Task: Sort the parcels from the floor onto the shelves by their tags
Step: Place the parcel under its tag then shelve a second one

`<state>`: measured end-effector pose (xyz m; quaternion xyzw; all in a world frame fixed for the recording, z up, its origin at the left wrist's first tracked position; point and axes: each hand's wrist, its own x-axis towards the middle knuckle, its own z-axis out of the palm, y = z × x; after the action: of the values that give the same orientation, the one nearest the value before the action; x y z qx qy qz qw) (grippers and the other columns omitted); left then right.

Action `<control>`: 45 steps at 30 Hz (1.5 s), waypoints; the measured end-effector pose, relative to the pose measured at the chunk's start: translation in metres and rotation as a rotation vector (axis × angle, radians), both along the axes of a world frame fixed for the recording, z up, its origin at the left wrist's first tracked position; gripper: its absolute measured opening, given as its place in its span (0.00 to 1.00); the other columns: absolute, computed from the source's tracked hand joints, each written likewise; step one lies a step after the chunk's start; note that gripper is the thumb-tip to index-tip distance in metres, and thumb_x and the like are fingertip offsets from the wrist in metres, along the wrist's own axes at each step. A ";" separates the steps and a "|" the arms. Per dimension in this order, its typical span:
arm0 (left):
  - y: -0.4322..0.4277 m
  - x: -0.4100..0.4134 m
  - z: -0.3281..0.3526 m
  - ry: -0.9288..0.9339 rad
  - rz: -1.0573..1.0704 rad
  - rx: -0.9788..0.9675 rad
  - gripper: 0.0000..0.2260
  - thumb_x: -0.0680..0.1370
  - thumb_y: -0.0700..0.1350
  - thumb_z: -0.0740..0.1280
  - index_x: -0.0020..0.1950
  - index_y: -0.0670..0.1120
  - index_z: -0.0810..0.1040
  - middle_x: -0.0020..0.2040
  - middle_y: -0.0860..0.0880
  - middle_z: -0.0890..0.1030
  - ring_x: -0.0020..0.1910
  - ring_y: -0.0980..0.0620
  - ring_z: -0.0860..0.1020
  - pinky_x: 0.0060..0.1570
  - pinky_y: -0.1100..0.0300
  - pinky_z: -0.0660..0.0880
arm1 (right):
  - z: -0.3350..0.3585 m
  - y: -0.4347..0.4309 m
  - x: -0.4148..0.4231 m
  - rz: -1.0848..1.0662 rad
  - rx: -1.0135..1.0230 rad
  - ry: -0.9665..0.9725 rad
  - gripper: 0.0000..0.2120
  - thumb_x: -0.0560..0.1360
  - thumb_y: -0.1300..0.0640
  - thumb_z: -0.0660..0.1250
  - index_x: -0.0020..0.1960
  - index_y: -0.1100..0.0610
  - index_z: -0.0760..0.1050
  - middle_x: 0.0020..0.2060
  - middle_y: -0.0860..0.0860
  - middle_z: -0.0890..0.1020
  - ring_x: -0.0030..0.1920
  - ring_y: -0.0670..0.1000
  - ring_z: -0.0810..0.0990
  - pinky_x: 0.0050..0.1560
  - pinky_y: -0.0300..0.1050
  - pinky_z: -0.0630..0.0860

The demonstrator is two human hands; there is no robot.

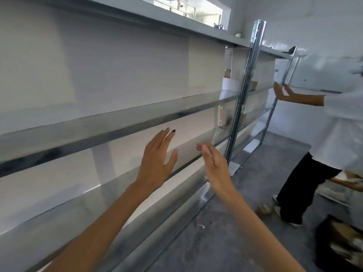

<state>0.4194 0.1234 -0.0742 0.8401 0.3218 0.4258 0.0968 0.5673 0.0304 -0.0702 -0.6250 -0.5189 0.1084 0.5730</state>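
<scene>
Presently, step in hand: between parcels; both hands are empty in front of the shelves [117,122], so a fresh parcel probably has to be fetched.
Left hand [157,160]: left of the upright post [240,107], raised before the lower shelf; grip apart, fingers spread, holding nothing.
Right hand [214,163]: between the left hand and the post; grip apart, fingers loosely extended, holding nothing.
Parcels [341,242]: brown heap on the floor [206,242], well right of the post; blurred, tags not readable.
Next move: likely turn from the post toward the heap, pick one parcel, read its tag, then select the matching shelf.
Other things: small items on the shelves just beside the post; too blurred to identify.
Obstruction: a second person [334,124] stands right of the post, near the heap, hands at the farther upright; the path calls for care.
</scene>
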 end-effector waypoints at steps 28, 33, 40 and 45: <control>-0.003 0.325 -0.039 0.129 -0.615 -0.076 0.25 0.79 0.57 0.53 0.73 0.48 0.63 0.72 0.47 0.67 0.73 0.49 0.63 0.72 0.48 0.62 | -0.044 -0.083 0.256 -0.707 -0.130 -0.141 0.17 0.80 0.49 0.56 0.60 0.58 0.76 0.51 0.46 0.80 0.50 0.40 0.77 0.49 0.23 0.68; 0.009 0.361 -0.051 0.122 -0.660 -0.119 0.26 0.79 0.59 0.52 0.72 0.47 0.64 0.72 0.46 0.68 0.72 0.48 0.64 0.72 0.48 0.62 | -0.059 -0.083 0.285 -0.797 -0.181 -0.125 0.16 0.80 0.50 0.56 0.62 0.56 0.75 0.52 0.46 0.79 0.51 0.40 0.74 0.47 0.24 0.68; 0.013 0.404 -0.074 0.178 -0.716 -0.114 0.24 0.80 0.58 0.52 0.72 0.48 0.64 0.72 0.48 0.68 0.72 0.50 0.64 0.72 0.50 0.61 | -0.083 -0.083 0.331 -0.837 -0.236 -0.060 0.17 0.80 0.49 0.55 0.64 0.54 0.73 0.56 0.49 0.78 0.54 0.44 0.74 0.47 0.26 0.67; 0.017 0.456 -0.082 0.195 -0.726 -0.113 0.28 0.78 0.61 0.48 0.72 0.47 0.64 0.72 0.48 0.68 0.73 0.49 0.63 0.72 0.48 0.61 | -0.092 -0.080 0.377 -0.828 -0.249 -0.018 0.25 0.80 0.47 0.55 0.74 0.54 0.61 0.68 0.52 0.71 0.68 0.50 0.68 0.63 0.39 0.63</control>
<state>0.8749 0.1401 -0.1560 0.9293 0.0341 0.2635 0.2565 0.9439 -0.0501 -0.1617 -0.8459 -0.2123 -0.0745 0.4836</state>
